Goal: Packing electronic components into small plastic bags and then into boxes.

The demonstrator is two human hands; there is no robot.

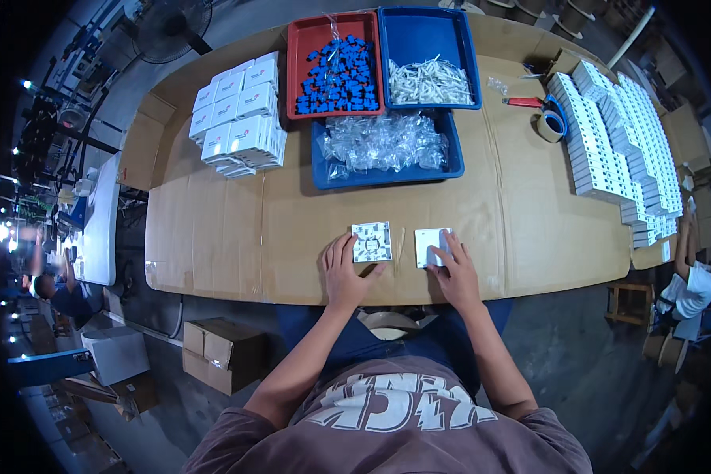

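Observation:
A white square plate [380, 234] lies on the cardboard near the table's front edge, its face marked by moulded ribs and dark openings. My left hand [346, 272] rests at its left edge, fingers stretched out and thumb apart. To the right lies a second, smoother white square plate [425, 239]. My right hand [457, 276] lies over that one's right side, fingers extended and spread, fingertips touching its top. Neither plate appears lifted. The parts under my right fingers are hidden.
Ahead are a red tray [294, 67] of blue pieces, a blue tray [426, 24] of white pieces and another blue tray [391, 180] of clear plastic bags. White boxes [241, 118] stand left. Right are tape [549, 126], red-handled tool [523, 102] and stacked white units [600, 158].

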